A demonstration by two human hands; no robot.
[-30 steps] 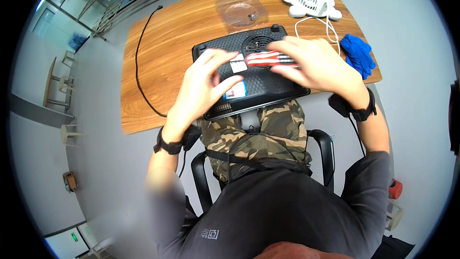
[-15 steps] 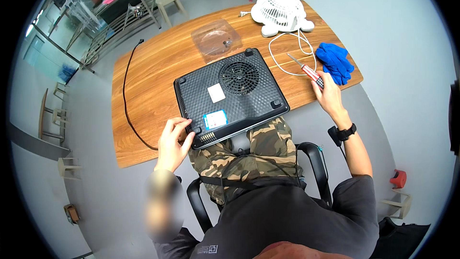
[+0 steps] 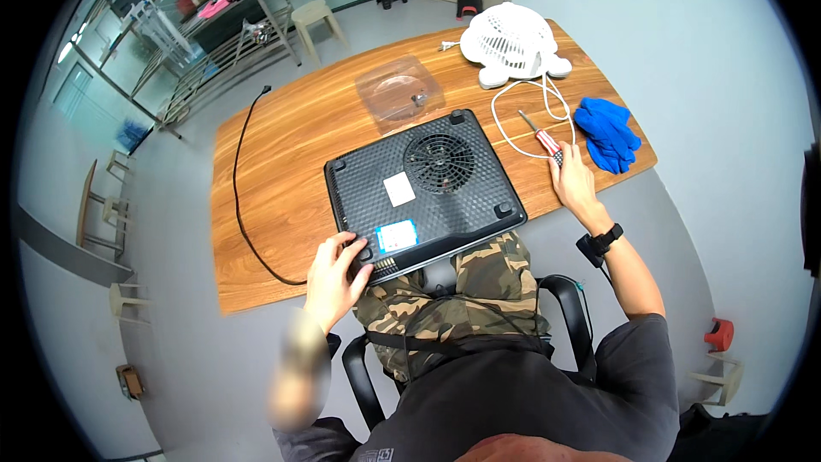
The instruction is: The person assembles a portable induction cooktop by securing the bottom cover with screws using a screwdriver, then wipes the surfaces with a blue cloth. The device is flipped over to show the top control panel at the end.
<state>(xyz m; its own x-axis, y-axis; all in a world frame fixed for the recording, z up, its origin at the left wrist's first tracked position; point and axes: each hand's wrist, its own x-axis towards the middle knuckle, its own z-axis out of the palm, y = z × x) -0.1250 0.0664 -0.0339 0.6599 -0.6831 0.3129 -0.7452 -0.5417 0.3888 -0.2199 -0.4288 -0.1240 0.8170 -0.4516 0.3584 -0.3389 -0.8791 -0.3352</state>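
Observation:
A black induction cooktop point(image 3: 462, 197) lies upside down at the table's near edge, its round fan grille, corner feet and labels facing up. My left hand point(image 3: 332, 278) rests on its near left corner with fingers apart, the thumb by the front edge. To the right of the cooktop, my right hand point(image 3: 576, 181) is closed around the black end of a screwdriver point(image 3: 546, 139) with a red and white striped handle. The metal shaft points away to the far left, over a white cable point(image 3: 503, 130). Blue cloth, perhaps gloves point(image 3: 607, 135), lies crumpled just right of this hand.
A white fan-like appliance point(image 3: 510, 41) lies at the far right of the wooden table point(image 3: 282, 171). Behind the cooktop sits a clear plastic tray point(image 3: 398, 90) with small metal pieces. A black power cord point(image 3: 237, 180) curves along the left side. Chair armrests point(image 3: 571, 312) flank my legs.
The whole view has shifted slightly. My right hand has moved left, away from the blue cloth and toward the cooktop, with the screwdriver in it. My left hand stays on the corner.

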